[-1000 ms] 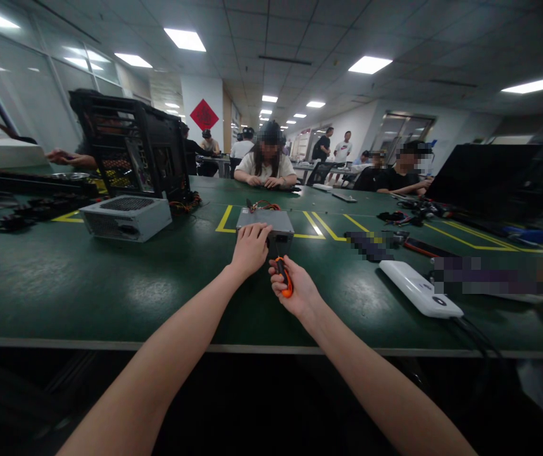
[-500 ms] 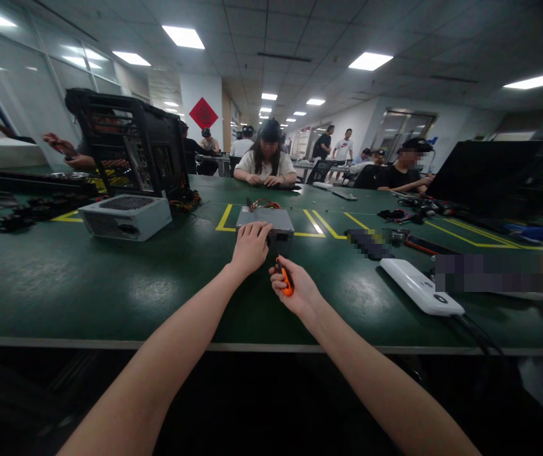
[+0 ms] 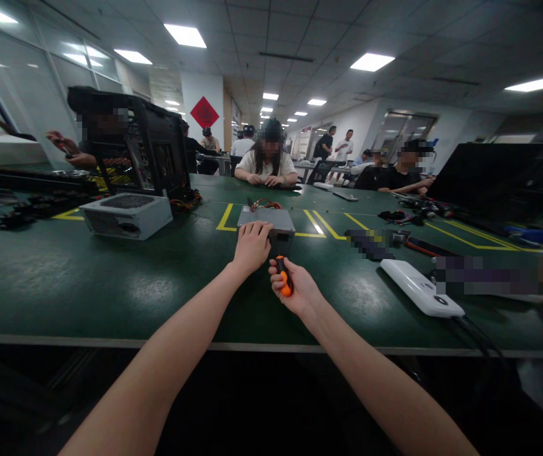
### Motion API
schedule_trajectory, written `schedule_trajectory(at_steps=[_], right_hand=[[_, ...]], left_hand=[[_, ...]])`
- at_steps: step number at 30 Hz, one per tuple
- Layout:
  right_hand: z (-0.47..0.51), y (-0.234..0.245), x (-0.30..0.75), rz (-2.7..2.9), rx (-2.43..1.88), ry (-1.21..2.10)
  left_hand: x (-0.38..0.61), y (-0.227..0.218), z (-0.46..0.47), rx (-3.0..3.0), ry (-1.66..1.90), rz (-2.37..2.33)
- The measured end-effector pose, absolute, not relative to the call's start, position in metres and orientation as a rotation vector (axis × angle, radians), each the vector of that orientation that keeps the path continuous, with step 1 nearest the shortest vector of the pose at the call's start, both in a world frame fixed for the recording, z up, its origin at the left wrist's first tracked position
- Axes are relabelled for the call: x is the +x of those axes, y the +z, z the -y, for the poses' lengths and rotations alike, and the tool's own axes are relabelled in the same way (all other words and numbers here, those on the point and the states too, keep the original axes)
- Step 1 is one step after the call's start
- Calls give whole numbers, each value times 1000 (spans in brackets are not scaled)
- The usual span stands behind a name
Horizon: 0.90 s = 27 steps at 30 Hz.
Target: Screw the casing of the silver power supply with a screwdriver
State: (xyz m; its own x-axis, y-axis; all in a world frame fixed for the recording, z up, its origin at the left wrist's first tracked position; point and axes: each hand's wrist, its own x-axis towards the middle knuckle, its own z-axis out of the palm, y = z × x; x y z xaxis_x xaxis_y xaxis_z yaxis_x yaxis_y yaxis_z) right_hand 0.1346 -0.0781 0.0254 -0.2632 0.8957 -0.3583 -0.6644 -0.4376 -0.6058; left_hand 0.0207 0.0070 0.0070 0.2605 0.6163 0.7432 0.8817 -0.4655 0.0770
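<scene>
We count one bare left hand (image 3: 252, 246) and one bare right hand (image 3: 299, 290), two in all, and one screwdriver (image 3: 284, 277). We record one darker power supply unit (image 3: 276, 220) and one paler power supply unit (image 3: 126, 218), again two; the bunched wires (image 3: 268, 204) we could not number. We log one green desk (image 3: 110, 304), one computer case (image 3: 150, 139), one white oblong device (image 3: 421, 288) and one red diamond-shaped sign (image 3: 204, 112). We tally one seated person (image 3: 266, 163) directly opposite and, standing in the background, one dark-topped person (image 3: 323, 145) and one white-topped person (image 3: 344, 148). Overhead we find five large ceiling lights (image 3: 373, 61); the small distant lights (image 3: 270, 97) run together, uncounted.
</scene>
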Motion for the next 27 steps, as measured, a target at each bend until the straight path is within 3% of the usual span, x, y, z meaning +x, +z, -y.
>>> schedule_trajectory(at_steps=[27], right_hand=[[78,26,135,367,-838,1817]], left_hand=[[27,13,-7,-2139,-1028,1473]])
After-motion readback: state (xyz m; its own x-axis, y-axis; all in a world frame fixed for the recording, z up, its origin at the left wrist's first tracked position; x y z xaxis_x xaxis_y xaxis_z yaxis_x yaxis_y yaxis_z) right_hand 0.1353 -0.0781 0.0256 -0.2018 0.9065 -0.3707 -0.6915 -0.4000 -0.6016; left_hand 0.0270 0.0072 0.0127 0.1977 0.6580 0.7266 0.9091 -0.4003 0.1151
